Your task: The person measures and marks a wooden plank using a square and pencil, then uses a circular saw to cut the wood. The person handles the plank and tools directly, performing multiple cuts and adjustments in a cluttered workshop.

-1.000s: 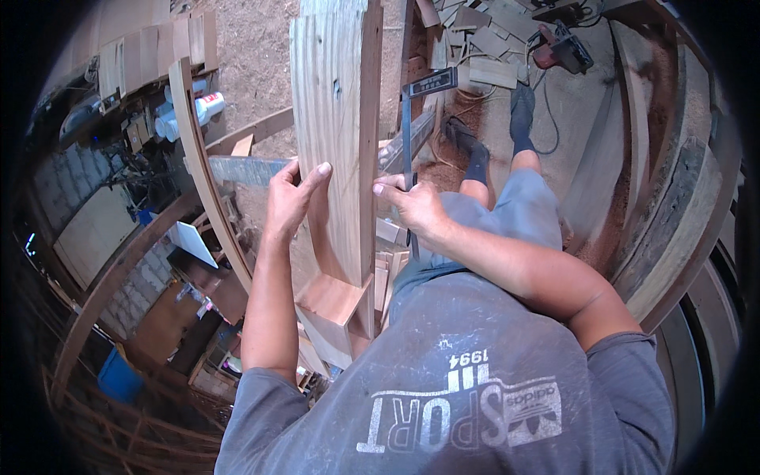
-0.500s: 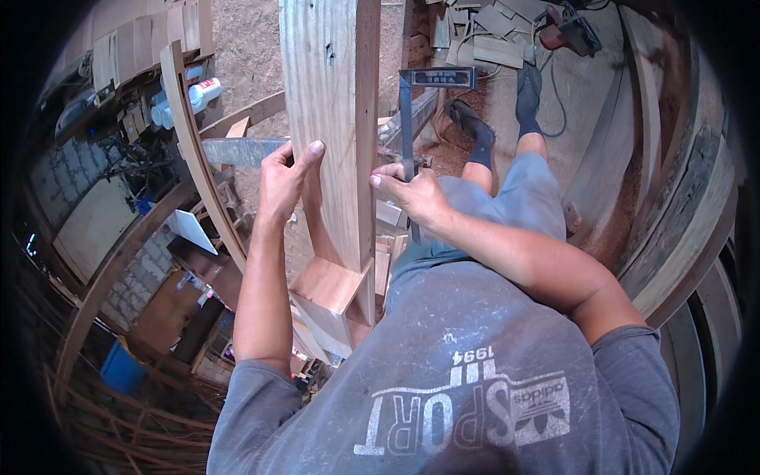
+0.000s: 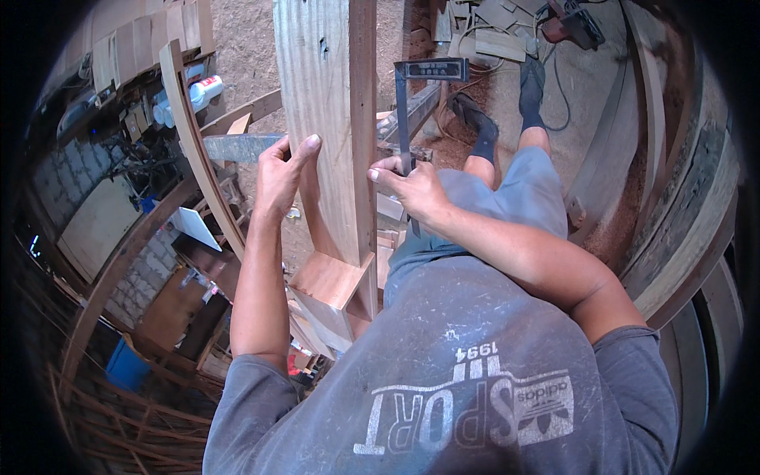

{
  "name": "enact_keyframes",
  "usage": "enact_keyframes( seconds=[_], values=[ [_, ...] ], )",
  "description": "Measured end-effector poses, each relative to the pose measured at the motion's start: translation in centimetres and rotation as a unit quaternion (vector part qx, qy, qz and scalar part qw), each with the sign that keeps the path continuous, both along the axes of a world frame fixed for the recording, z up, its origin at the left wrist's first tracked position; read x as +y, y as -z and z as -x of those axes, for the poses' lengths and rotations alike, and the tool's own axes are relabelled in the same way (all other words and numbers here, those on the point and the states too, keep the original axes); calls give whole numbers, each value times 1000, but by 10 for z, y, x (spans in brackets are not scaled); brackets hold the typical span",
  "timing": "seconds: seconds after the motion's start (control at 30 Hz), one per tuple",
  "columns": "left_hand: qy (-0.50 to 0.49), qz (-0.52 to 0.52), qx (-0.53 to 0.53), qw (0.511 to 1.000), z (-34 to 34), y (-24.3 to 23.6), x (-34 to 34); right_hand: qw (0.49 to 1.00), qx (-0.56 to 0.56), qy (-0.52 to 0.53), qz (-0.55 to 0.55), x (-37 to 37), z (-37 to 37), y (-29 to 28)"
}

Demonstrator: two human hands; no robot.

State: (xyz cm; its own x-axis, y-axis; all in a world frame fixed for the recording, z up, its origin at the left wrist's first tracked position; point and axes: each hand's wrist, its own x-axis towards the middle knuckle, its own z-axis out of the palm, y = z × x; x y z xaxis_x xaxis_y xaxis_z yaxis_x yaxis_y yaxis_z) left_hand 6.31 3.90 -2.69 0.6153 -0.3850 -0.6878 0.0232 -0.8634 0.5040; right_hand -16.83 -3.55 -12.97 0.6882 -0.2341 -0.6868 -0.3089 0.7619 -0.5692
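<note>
An upright, light wooden board point(image 3: 321, 95) fills the centre, with a small box-like wooden section point(image 3: 321, 281) at its lower end. My left hand point(image 3: 285, 174) grips the board's left edge, thumb on its face and fingers curled behind it. My right hand point(image 3: 408, 186) is closed round the dark bar of what looks like a metal clamp point(image 3: 402, 111), just right of the board, with thumb and finger close to its edge. The clamp's wider head sticks out to the right above my hand.
A slim wooden strip point(image 3: 198, 142) stands at left, near white containers point(image 3: 206, 91) and a blue bin point(image 3: 127, 364). Offcuts point(image 3: 499, 43), a corded red power tool point(image 3: 566, 24) and my feet are at upper right. Heavy planks point(image 3: 689, 229) line the right side.
The view has shifted, so most things sit higher in the picture. The board has moved slightly left. Both hands keep their hold on the board and clamp.
</note>
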Motion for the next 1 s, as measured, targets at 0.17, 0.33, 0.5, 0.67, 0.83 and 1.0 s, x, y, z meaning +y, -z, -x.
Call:
enact_keyframes(
  seconds=[0.17,0.33,0.5,0.67,0.83,1.0],
  values=[
    [2,5,0,1000,1,-2,-2,1000,-4,12,-5,1,-1,1],
    [8,-3,-6,1000,2,-2,0,1000,-5,-1,-5,-2,-2,2],
    [9,0,-16,1000,3,0,2,1000,-5,19,23,-7,-5,0],
    [-9,15,-12,1000,5,1,2,997,0,43,60,-14,-5,-10],
    [-13,12,-21,1000,9,-1,0,995,19,46,90,-11,-4,-17],
    [-4,6,-22,1000,8,0,0,983,4,93,156,-13,-10,-16]
  ],
)
